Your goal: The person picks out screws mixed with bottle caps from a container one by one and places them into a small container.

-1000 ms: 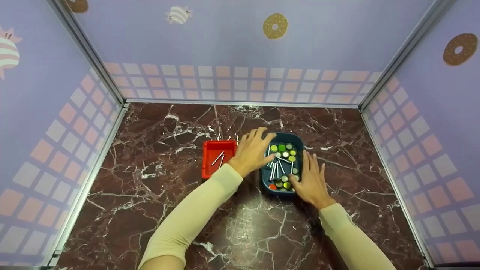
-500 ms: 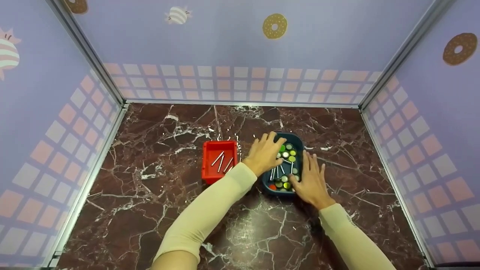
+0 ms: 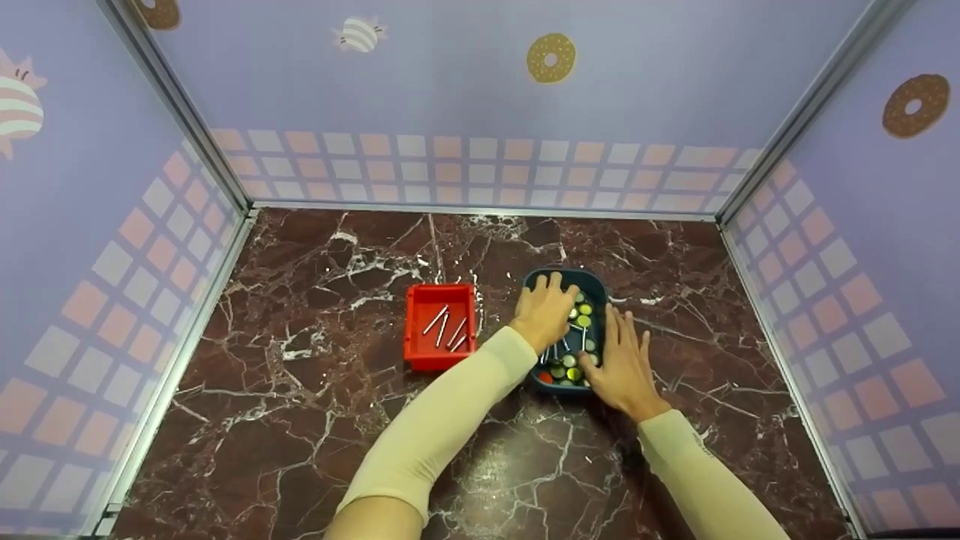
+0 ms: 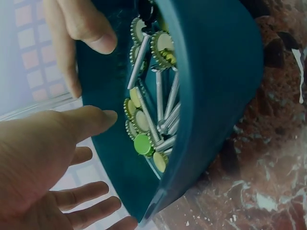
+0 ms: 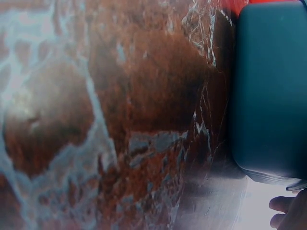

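A dark teal plastic bin (image 3: 564, 388) holds metal bottle caps and several silver bolts (image 4: 148, 115). My left hand (image 3: 546, 311) reaches down over its left half, and hides part of the contents in the head view. In the left wrist view its thumb and fingers are spread apart above the caps, with nothing between them. My right hand (image 3: 624, 365) holds the bin's right wall, thumb hooked over the rim to the inside and fingers along the outside. Left of the bin stands a red plastic box (image 3: 409, 322) with several bolts (image 3: 442, 330) lying in it.
The bin and the box stand on a dark red marbled tabletop (image 3: 300, 420). Purple panels (image 3: 465, 82) close it in at the back and on both sides. A narrow gap separates the two containers.
My left hand has moved right, from between the two containers to over the teal bin. More bolts in the red box have come into view as the arm cleared it. My right hand stays put.
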Tool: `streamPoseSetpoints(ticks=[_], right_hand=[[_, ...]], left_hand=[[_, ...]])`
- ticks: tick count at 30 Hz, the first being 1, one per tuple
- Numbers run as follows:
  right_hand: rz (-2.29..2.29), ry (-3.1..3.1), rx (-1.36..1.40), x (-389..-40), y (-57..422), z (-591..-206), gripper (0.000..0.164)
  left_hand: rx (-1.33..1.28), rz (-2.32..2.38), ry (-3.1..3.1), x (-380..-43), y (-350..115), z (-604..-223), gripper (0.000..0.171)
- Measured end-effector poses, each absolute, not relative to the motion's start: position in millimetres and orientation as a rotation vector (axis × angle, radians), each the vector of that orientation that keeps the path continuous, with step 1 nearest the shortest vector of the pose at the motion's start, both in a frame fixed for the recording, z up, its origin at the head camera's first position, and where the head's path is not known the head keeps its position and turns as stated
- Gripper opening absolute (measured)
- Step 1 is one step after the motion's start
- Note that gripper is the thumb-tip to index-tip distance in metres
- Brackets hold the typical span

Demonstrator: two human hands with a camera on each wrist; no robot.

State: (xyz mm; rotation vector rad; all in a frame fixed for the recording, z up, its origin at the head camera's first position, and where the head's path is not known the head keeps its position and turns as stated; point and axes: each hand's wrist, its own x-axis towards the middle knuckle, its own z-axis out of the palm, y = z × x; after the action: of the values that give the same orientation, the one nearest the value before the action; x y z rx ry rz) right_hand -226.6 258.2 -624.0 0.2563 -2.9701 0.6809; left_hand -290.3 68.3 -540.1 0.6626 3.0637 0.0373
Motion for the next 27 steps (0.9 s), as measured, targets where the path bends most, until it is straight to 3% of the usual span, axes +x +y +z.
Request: streamPoseSetpoints(ticks=[13, 18, 27], right_hand=[[0.696, -2.984, 0.244, -227, 259, -623, 0.107], [0.711, -2.978, 0.248, -227, 258, -625, 0.107], [0.701, -2.967, 0.254, -226, 260, -627, 0.107]], left_hand=[[0.557, -0.009, 2.975, -293, 87, -554, 0.051], [0.543, -0.008, 2.943, -298, 89, -562, 0.036], [0.511, 0.086, 2.995, -332, 98, -627, 0.026]])
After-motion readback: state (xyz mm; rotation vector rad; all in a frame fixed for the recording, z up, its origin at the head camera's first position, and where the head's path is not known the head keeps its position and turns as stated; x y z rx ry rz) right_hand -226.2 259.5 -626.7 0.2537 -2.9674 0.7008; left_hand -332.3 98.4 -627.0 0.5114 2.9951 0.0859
